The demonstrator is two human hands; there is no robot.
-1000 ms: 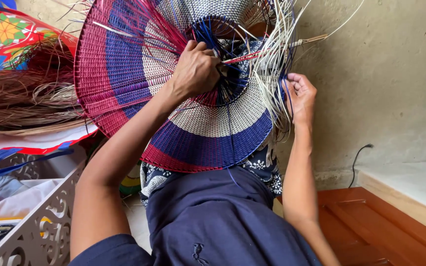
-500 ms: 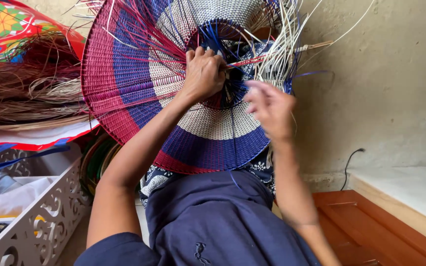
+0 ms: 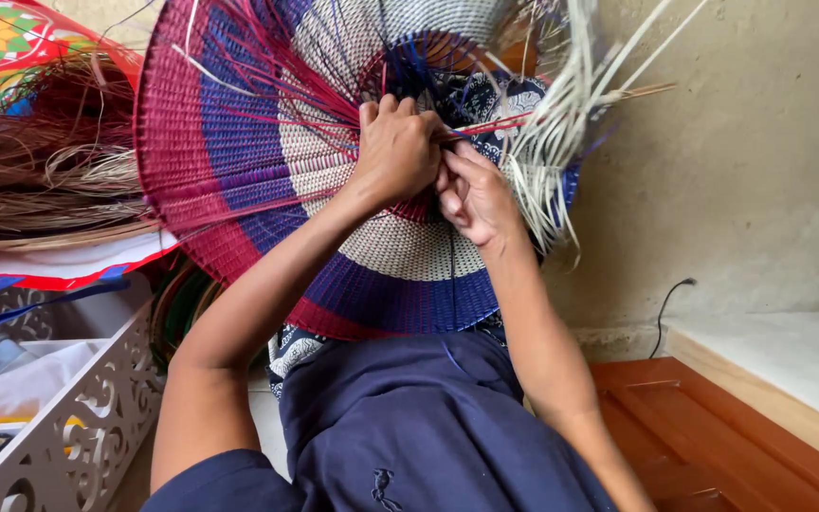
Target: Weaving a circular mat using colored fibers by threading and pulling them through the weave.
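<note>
**Both hands at the open centre of a half-woven basket**

We hold a large round woven basket (image 3: 239,161) upright in front of us, its lower rim resting against our lap in dark blue clothing (image 3: 409,427). Its bands run crimson, blue and cream, and loose red and blue strands (image 3: 267,85) stick out around the unwoven centre. Our left hand (image 3: 398,152) is clenched on the weave at that centre, knuckles toward us. Our right hand (image 3: 474,194) sits just beside it, touching it, fingers curled around a thin reddish strand (image 3: 495,125) that runs off to the right. Pale loose straw ends (image 3: 561,142) hang from the basket's right edge, near the plastered wall (image 3: 751,171).

To our left lie a heap of dried brown fibre (image 3: 40,180) and a white cut-out crate (image 3: 78,427). A wooden panel (image 3: 713,446) lies at lower right.
</note>
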